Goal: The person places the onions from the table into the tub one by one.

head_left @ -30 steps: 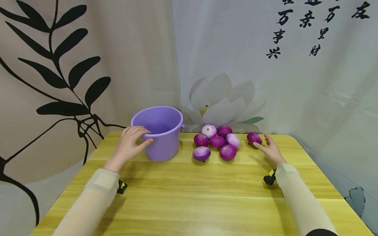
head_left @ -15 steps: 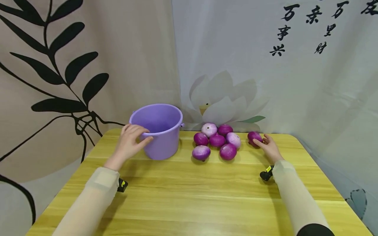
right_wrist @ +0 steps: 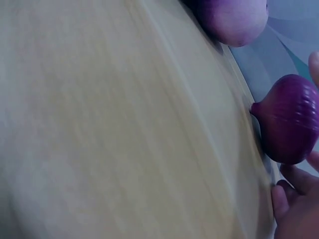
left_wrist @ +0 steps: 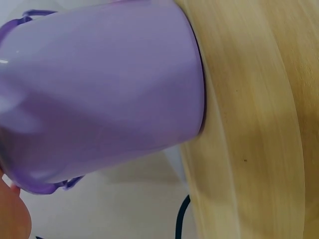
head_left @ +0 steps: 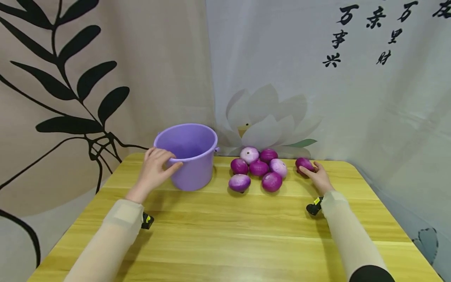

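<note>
- Pale cloth (head_left: 169, 70) is being spread as a backdrop behind a yellowish wooden table (head_left: 229, 231), black leafy stems being displayed at its left, a faint lotus and dark written characters towards its right.
- One onion (head_left: 303, 163) is being held near the table's back edge, to the right of the other onions and apart from them. Its skin is being seen as deep reddish purple and glossy, fine lines and small bright glints being caught on it; in the right wrist view, its round body is being drawn in to a short, blunt tip.
- This onion is being pinched by the right hand (head_left: 320, 177), the thumb being set on its left side and the fingers on its right.
- Seven other onions (head_left: 258, 169) are being grouped between that onion and the bucket, two of them being marked out by much paler skin.
- The purple bucket (head_left: 193, 172) is being stood upright at the back left, its smooth, plain wall being topped by a rolled rim.
- Its near left rim is being gripped by the left hand (head_left: 154, 167), the thumb being laid outside.
- Both forearms are being covered by cream sleeves (head_left: 352, 231), a small black device (head_left: 147, 221) being worn at each wrist.
</note>
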A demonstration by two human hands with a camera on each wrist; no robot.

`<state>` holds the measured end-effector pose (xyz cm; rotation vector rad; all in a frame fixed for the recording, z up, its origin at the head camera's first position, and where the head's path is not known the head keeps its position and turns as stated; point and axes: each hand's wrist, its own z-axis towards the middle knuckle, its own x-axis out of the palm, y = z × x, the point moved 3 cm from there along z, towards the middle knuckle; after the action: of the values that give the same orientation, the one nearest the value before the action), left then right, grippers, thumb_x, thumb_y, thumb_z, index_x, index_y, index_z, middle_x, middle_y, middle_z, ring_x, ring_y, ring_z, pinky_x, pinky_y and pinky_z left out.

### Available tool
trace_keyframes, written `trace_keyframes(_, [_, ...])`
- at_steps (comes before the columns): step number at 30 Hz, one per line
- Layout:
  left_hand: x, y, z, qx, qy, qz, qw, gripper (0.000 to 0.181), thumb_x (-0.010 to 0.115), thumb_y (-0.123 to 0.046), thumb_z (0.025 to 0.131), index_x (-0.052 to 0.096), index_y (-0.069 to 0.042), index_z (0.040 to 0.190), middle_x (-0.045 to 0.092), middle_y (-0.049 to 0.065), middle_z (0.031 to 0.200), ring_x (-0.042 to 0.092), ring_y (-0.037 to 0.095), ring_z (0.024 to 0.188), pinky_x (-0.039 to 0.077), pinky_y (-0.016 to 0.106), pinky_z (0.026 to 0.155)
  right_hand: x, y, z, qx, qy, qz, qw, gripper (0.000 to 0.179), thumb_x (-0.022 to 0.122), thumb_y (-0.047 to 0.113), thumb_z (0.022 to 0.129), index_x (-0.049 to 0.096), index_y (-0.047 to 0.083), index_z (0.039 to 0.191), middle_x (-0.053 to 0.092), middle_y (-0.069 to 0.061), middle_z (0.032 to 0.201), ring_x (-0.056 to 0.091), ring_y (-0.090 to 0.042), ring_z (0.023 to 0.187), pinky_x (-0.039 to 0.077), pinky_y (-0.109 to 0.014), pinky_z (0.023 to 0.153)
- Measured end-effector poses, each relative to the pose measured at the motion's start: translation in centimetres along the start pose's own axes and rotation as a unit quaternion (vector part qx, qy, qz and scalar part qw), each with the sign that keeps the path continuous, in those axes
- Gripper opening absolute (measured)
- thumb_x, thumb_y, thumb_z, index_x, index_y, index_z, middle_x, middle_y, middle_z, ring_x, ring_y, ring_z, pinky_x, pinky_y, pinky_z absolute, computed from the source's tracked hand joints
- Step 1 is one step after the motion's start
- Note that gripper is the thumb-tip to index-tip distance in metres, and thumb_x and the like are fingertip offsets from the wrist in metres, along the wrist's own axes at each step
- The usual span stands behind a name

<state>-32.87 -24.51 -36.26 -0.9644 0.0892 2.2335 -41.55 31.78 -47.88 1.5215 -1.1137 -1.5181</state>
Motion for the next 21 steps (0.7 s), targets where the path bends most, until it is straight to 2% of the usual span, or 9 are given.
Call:
trace_keyframes(7, [0.4,-0.1,0.1,0.003,-0.021,-0.001,0.9998,0.027,0.068,-0.039,0.086,0.059,-0.014,0.083,0.058,0.0,0.078,0.052,0.025,0.087,0.021,0.06,0.103,0.3,0.3,0.2,0.02,-0.032,-0.002,0.9993,0.108,0.067,0.053,0.085,0.001,-0.001,0.152,0.017,-0.033,0.152,0.023,-0.041,0.14,0.026,-0.051,0.11])
trace_keyframes(16, [1.0,0.0,0.1,0.007,-0.049,0.013,0.9987,0.051,0.048,-0.063,0.091,0.054,-0.014,0.079,0.052,0.002,0.072,0.048,0.024,0.079,0.023,0.059,0.1,0.9,0.5,0.8,0.033,-0.071,-0.011,0.9969,0.112,0.069,0.056,0.081,0.005,-0.003,0.152,0.02,-0.031,0.152,0.028,-0.04,0.138,0.028,-0.048,0.11])
trace_keyframes(21, [1.1,-0.2,0.1,0.008,-0.06,0.015,0.998,0.054,0.046,-0.063,0.092,0.052,-0.012,0.076,0.05,0.004,0.07,0.047,0.025,0.076,0.022,0.06,0.1,1.0,0.7,0.6,0.038,-0.083,-0.023,0.9956,0.11,0.07,0.055,0.081,0.009,-0.004,0.151,0.023,-0.03,0.152,0.029,-0.04,0.138,0.025,-0.048,0.111])
